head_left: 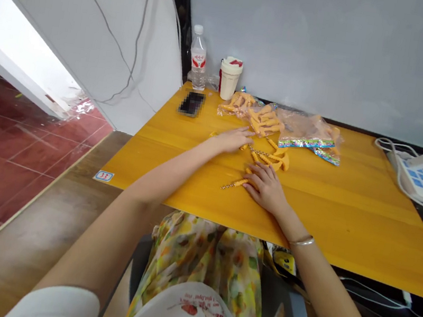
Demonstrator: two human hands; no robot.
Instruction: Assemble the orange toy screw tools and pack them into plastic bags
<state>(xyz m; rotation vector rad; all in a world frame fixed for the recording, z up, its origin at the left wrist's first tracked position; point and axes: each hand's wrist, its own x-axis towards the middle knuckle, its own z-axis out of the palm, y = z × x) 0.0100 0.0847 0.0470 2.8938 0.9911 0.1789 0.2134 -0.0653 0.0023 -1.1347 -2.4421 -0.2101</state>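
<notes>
Orange chained pieces (263, 157) lie between left hand (234, 139) and right hand (266, 188), palms down, fingers (254, 172) flat, open.

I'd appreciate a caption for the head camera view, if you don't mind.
Left hand and right hand rest among orange pieces on a yellow table.

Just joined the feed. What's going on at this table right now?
A person is handling small orange plastic pieces with metal bead chains on a yellow wooden table. The left hand rests flat beside them, and the right hand lies against a chained piece. More orange pieces are heaped near a clear plastic bag.
</notes>
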